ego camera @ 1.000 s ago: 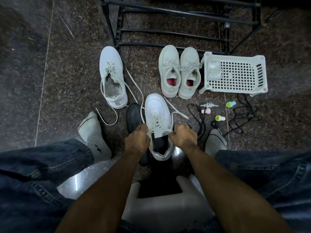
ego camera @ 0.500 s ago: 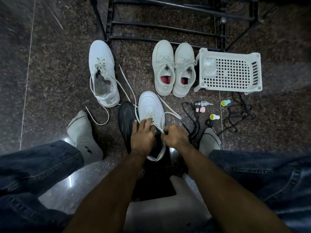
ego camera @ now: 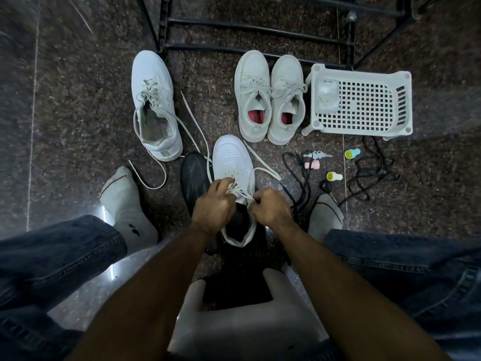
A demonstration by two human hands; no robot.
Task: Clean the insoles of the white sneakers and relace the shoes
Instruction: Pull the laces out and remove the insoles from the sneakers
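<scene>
A white sneaker [ego camera: 232, 160] stands toe-away on the dark floor between my feet, its white lace [ego camera: 263, 169] partly threaded with loose ends trailing to both sides. My left hand [ego camera: 212, 208] pinches the lace over the eyelets on the shoe's left side. My right hand [ego camera: 270, 208] grips the lace at the right side, fingers curled. Both hands cover the tongue and the shoe's opening. A black insole [ego camera: 192, 175] lies flat beside the sneaker's left. The matching white sneaker [ego camera: 153, 100] sits further left with its lace loose on the floor.
A second laced white pair with pink insoles [ego camera: 270, 100] stands by a black metal rack [ego camera: 260, 27]. A white plastic basket [ego camera: 361, 100] lies right. Black laces [ego camera: 369, 173], keys and small caps are scattered right. A white stool [ego camera: 247, 321] is under me.
My left hand went from gripping the shoe's collar to pinching the lace at the eyelets. My right hand stayed on the lace. The view shifted, and the shoe now stands a little lower in it.
</scene>
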